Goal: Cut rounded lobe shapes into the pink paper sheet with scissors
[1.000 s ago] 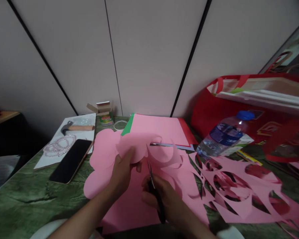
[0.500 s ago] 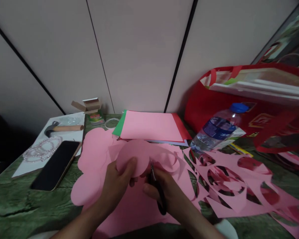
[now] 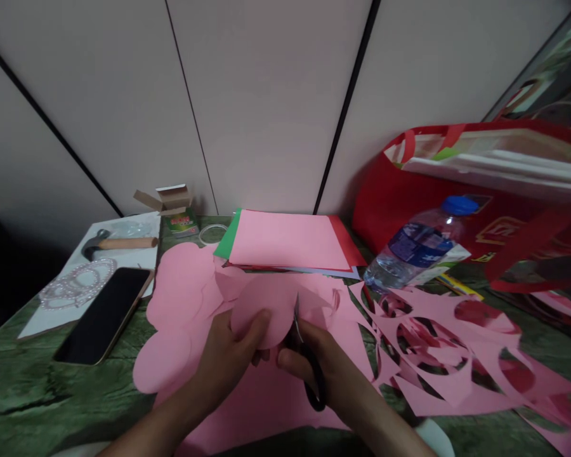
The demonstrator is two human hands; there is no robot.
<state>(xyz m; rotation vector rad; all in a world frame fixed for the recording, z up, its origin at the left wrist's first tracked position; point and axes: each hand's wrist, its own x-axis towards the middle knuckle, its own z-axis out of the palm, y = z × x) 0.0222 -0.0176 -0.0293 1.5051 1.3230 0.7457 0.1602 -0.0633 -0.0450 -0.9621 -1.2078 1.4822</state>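
Note:
My left hand [image 3: 233, 346] pinches a rounded piece of pink paper [image 3: 262, 306], thumb on top and fingers beneath. In my right hand [image 3: 321, 358] are black-handled scissors [image 3: 318, 381], their blades pointing away from me along the right edge of that piece. A strip of pink paper stretches off to the right behind the blades. Beneath both hands lie larger pink sheets [image 3: 261, 412]. Rounded pink cutouts [image 3: 164, 358] are piled to the left of my left hand. The fingers under the paper are partly hidden.
Pink offcuts [image 3: 461, 355] full of holes spread on the right, by a tilted water bottle [image 3: 409, 247] and a red bag [image 3: 409, 184]. Coloured paper sheets [image 3: 290, 238] lie at the back. A phone [image 3: 105, 317], a hammer [image 3: 124, 243] and bead strings [image 3: 78, 285] are left.
The pink piece and both hands have shifted slightly right and towards me. The scissors' blades show more clearly now, and the paper behind them hangs differently.

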